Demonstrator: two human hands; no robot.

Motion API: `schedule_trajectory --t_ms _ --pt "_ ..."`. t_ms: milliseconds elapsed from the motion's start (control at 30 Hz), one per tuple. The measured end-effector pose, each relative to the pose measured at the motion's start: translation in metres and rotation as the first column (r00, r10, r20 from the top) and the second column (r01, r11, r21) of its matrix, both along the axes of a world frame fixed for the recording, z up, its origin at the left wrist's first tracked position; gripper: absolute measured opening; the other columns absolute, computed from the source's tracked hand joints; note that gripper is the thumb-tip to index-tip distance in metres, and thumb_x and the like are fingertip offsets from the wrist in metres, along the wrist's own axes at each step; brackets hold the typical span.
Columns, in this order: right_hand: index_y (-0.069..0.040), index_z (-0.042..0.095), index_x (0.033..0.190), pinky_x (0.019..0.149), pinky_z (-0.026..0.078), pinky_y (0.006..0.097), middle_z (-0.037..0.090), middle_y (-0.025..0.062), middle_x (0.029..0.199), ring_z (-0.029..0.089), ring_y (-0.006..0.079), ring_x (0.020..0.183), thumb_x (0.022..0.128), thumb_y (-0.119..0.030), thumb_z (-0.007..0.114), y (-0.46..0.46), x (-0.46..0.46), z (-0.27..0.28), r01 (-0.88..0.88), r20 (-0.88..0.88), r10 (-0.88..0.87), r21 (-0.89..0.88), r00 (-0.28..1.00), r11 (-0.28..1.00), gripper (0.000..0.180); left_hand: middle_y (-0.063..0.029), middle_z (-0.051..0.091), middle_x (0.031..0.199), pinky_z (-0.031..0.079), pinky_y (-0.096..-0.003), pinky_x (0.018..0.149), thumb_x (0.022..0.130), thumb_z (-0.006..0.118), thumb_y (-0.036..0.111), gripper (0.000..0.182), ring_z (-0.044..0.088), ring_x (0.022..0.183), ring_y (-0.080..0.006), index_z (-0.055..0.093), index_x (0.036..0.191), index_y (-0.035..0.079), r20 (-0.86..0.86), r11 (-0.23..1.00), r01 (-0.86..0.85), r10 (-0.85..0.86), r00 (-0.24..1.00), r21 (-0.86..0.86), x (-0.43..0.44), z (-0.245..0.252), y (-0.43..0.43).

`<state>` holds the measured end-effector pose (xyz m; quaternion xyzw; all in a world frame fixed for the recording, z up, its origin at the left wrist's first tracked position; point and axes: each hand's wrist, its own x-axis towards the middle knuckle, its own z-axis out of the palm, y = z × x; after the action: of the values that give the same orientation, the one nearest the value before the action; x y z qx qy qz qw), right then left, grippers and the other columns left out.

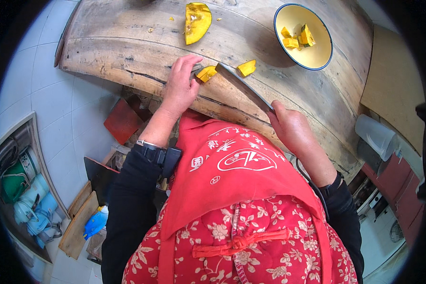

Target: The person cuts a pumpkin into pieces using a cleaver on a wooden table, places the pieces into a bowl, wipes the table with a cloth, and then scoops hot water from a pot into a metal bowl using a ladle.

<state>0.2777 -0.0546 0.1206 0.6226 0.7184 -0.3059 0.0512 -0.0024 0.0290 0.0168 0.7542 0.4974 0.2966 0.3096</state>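
My right hand grips the handle of a kitchen knife, its blade reaching up and left across the wooden tabletop. Near the blade's far end lies a pumpkin piece, with a cut line across it. My left hand is just left of that piece, fingers bent; whether it touches the piece is hard to tell. Another pumpkin piece rests on the other side of the blade. Farther back lies a larger pumpkin wedge. Several pumpkin chunks sit in a cream bowl with a blue rim.
Small pumpkin scraps dot the wood near the large wedge. A translucent plastic container stands beyond the table's right edge. A red apron covers my front, close to the near table edge. Boards lean below at the left.
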Motion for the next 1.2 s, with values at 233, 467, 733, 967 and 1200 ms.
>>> schedule_trajectory --t_ms 233,467,733,967,1200 --pt "-0.007 0.050 0.094 0.059 0.050 0.0489 0.061 0.0195 0.066 0.063 0.0395 0.065 0.095 -0.023 0.054 0.011 -0.012 -0.010 -0.117 0.057 0.114 0.043 0.992 0.992 0.017 -0.0126 0.055 0.107 0.044 -0.0414 0.092 0.067 0.075 0.003 0.047 0.054 0.104 -0.0328 0.056 0.110 0.006 0.085 0.989 -0.119 0.126 0.988 -0.085 0.006 -0.006 -0.013" --pt "-0.007 0.048 0.093 0.058 0.051 0.0473 0.062 0.0178 0.066 0.064 0.0376 0.064 0.095 -0.023 0.053 0.015 -0.011 -0.014 -0.183 0.130 0.176 0.040 0.976 0.982 0.017 -0.0111 0.056 0.103 0.045 -0.0409 0.089 0.067 0.077 0.005 0.043 0.053 0.099 -0.0317 0.057 0.105 0.009 -0.048 0.993 -0.090 0.094 0.994 0.076 0.009 -0.012 -0.009" --pt "-0.005 0.048 0.094 0.059 0.052 0.0461 0.064 0.0161 0.067 0.066 0.0361 0.066 0.096 -0.023 0.053 0.016 -0.018 -0.012 -0.207 0.229 0.207 -0.021 0.951 0.978 0.019 -0.0101 0.056 0.103 0.045 -0.0413 0.088 0.067 0.078 0.006 0.045 0.052 0.098 -0.0318 0.057 0.106 0.010 -0.078 0.993 -0.070 0.077 0.994 0.090 0.008 -0.013 -0.008" --pt "-0.002 0.047 0.098 0.062 0.051 0.0491 0.065 0.0195 0.071 0.066 0.0395 0.072 0.097 -0.020 0.050 0.030 -0.029 0.000 -0.184 0.217 0.213 -0.144 0.953 0.972 0.018 -0.0100 0.056 0.106 0.045 -0.0418 0.090 0.067 0.077 0.005 0.046 0.053 0.100 -0.0324 0.057 0.109 0.011 -0.050 0.994 -0.066 0.070 0.996 0.085 0.006 -0.019 -0.006" --pt "0.001 0.047 0.101 0.071 0.051 0.0504 0.065 0.0247 0.081 0.065 0.0423 0.083 0.097 -0.018 0.047 0.036 -0.035 -0.013 -0.148 0.181 0.192 -0.229 0.965 0.962 0.019 -0.0107 0.056 0.108 0.044 -0.0425 0.091 0.067 0.076 0.004 0.048 0.052 0.102 -0.0332 0.056 0.110 0.010 -0.030 0.993 -0.061 0.064 0.997 0.100 0.004 -0.026 -0.001"
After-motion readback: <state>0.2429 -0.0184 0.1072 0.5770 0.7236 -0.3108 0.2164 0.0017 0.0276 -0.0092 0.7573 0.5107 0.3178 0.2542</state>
